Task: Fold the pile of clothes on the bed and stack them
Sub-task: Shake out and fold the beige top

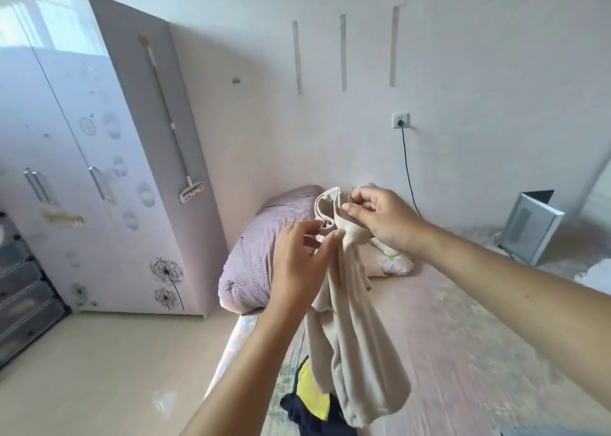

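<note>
We see the bed (pixel 446 336) below us, a beige garment (pixel 350 336) hanging above it. Our right hand (pixel 380 219) pinches its top edge; our left hand (pixel 302 263), fingers loosely spread, touches the cloth just beside. Dark and yellow clothes (pixel 314 399) lie beneath, partly hidden and cut off.

Garment (pixel 350 330): hangs above the bed (pixel 463 336), between the left hand (pixel 297 263) and the right hand (pixel 383 221), which holds its top.
Pile of clothes (pixel 314 406): on the bed's near edge, under the garment.
Folded quilt (pixel 254 257): at the bed's far left end.
Pillow (pixel 393 263): just right of the quilt, behind the hands.
Wardrobe (pixel 99 171): left of the bed, on the floor.
Socket (pixel 400 120): on the wall behind the bed.
</note>
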Demonstrator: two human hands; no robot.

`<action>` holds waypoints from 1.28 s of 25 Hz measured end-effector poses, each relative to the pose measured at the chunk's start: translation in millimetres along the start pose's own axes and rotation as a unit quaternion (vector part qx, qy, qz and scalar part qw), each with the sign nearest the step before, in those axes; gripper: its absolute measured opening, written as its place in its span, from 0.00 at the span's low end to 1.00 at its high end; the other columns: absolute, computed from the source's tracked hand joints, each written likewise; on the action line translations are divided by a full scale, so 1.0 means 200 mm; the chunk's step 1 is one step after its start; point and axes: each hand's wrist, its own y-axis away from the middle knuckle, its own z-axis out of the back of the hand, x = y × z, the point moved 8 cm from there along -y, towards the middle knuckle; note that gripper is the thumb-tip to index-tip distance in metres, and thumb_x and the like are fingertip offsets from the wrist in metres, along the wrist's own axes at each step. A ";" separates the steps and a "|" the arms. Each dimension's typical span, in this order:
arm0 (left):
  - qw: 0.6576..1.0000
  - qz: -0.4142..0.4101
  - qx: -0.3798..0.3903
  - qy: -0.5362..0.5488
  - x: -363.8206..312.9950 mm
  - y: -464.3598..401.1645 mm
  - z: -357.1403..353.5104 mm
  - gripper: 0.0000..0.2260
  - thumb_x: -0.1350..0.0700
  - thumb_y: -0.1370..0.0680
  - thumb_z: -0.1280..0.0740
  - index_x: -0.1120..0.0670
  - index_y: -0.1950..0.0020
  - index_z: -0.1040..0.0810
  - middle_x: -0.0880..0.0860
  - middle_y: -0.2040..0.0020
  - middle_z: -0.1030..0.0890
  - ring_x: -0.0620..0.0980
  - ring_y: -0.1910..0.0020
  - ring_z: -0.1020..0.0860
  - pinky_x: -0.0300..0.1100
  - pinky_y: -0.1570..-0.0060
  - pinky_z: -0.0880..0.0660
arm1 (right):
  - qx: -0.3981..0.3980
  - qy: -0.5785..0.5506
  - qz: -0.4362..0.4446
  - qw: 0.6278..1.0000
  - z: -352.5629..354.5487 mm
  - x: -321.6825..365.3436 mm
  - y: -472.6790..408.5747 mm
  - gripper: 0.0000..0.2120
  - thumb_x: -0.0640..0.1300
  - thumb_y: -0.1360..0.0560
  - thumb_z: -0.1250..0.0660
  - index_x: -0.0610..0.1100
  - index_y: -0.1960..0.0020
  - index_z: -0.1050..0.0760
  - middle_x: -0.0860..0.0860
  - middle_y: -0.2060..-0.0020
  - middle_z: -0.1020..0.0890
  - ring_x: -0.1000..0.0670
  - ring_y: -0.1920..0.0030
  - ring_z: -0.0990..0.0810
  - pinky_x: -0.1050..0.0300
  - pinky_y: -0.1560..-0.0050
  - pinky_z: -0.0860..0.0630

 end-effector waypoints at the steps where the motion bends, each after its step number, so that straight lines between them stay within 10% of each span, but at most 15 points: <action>1: 0.999 0.011 0.015 0.031 -0.01 -0.01 -0.02 0.12 0.46 0.27 0.29 0.51 0.48 0.21 0.45 0.55 0.20 0.39 0.59 0.23 0.31 0.60 0.28 | 0.004 -0.011 0.001 1.000 0.00 0.05 -0.01 0.09 0.39 0.21 0.37 0.44 0.61 0.28 0.59 0.73 0.23 0.65 0.69 0.27 0.69 0.62 0.30; 8: 0.950 0.189 -0.028 0.247 0.12 -0.12 0.10 0.08 0.59 0.24 0.32 0.60 0.62 0.22 0.53 0.67 0.24 0.49 0.63 0.27 0.41 0.62 0.24 | 0.088 -0.212 -0.138 0.963 0.01 0.04 0.02 0.09 0.49 0.28 0.33 0.43 0.54 0.23 0.48 0.62 0.19 0.53 0.62 0.21 0.59 0.60 0.23; 13: 0.988 0.113 -0.041 0.101 0.02 -0.35 0.32 0.02 0.61 0.24 0.32 0.58 0.56 0.22 0.51 0.65 0.25 0.47 0.64 0.27 0.41 0.61 0.26 | 0.004 -0.188 -0.183 0.965 0.22 -0.05 0.01 0.10 0.39 0.20 0.41 0.42 0.59 0.28 0.49 0.72 0.24 0.57 0.75 0.26 0.66 0.73 0.27; 16: 0.997 0.057 -0.050 0.021 -0.09 -0.44 0.36 0.02 0.61 0.24 0.31 0.58 0.53 0.20 0.46 0.65 0.24 0.43 0.65 0.27 0.38 0.62 0.28 | 0.054 -0.147 -0.147 0.977 0.20 0.02 0.02 0.11 0.51 0.21 0.40 0.43 0.53 0.27 0.51 0.70 0.25 0.57 0.73 0.26 0.67 0.72 0.29; 21: 0.998 -0.025 -0.047 -0.020 -0.29 -0.54 0.38 0.02 0.60 0.23 0.33 0.53 0.55 0.23 0.43 0.62 0.25 0.38 0.63 0.29 0.27 0.64 0.32 | 0.084 0.258 0.001 0.962 0.24 0.16 0.01 0.20 0.41 0.29 0.32 0.55 0.43 0.35 0.53 0.61 0.24 0.54 0.64 0.26 0.61 0.64 0.31; 28: 0.998 -0.061 -0.032 -0.016 -0.36 -0.57 0.39 0.03 0.60 0.23 0.33 0.54 0.55 0.23 0.44 0.62 0.25 0.38 0.64 0.29 0.24 0.66 0.33 | 0.013 0.204 0.033 0.978 0.42 0.20 -0.04 0.08 0.34 0.27 0.37 0.45 0.52 0.23 0.45 0.55 0.18 0.52 0.57 0.24 0.57 0.53 0.29; 32: 0.999 -0.042 -0.030 -0.008 -0.33 -0.58 0.39 0.02 0.61 0.23 0.34 0.56 0.54 0.23 0.46 0.63 0.25 0.44 0.62 0.29 0.33 0.61 0.31 | 0.001 0.104 0.031 0.994 0.44 0.24 -0.05 0.07 0.34 0.26 0.33 0.45 0.57 0.21 0.49 0.59 0.18 0.54 0.58 0.22 0.72 0.58 0.28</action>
